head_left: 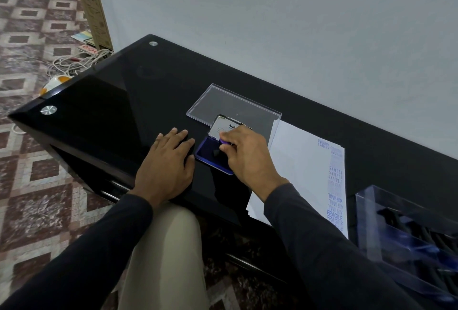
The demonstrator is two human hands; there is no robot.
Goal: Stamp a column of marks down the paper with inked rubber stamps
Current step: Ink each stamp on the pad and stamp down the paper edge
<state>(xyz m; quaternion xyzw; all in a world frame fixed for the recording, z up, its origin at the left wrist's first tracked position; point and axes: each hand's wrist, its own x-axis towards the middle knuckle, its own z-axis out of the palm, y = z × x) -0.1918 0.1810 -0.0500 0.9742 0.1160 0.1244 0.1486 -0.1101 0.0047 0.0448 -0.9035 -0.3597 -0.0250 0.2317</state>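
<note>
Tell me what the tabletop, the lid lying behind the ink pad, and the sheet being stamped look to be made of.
Tabletop: probably black glass, glossy; it mirrors the wall and has round metal fixings.
Lid: clear hard plastic, by the look; the table shows through and its edges catch light.
Sheet: white matte paper, thin, printed with blue stamp marks.

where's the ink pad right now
In the head view the ink pad lies open on the black table at centre, between the left hand and the right hand, left of the paper.
</note>
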